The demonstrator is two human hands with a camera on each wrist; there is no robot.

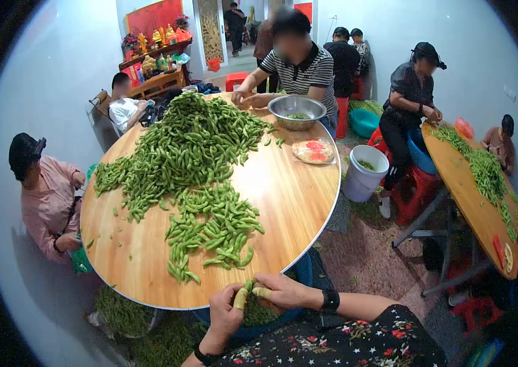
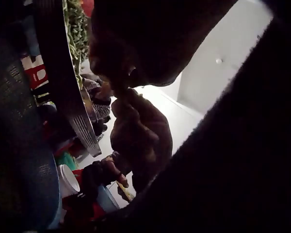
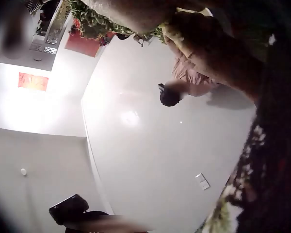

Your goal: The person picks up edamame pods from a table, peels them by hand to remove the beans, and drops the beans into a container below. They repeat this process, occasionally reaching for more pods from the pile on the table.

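Close together at the table's near edge, my left hand (image 1: 227, 311) and right hand (image 1: 283, 291) pinch a small green soybean pod (image 1: 248, 285) between them. Each thumb wears a pale yellow-green cover (image 1: 240, 298). Under the hands is a blue tub (image 1: 303, 273) with green contents, partly hidden by them. A tall heap of soybean pods (image 1: 194, 131) covers the back left of the round wooden table (image 1: 283, 202), and a looser spread of pods (image 1: 213, 226) reaches towards me. In the left wrist view both hands are dark silhouettes, their fingertips meeting.
Across the table a person in a striped shirt (image 1: 317, 67) works beside a metal bowl (image 1: 297, 113) and a wrapped flat package (image 1: 314, 151). A white bucket (image 1: 365, 174) stands right of the table. Another person (image 1: 51, 189) sits left. A second table (image 1: 467, 196) with pods is at right.
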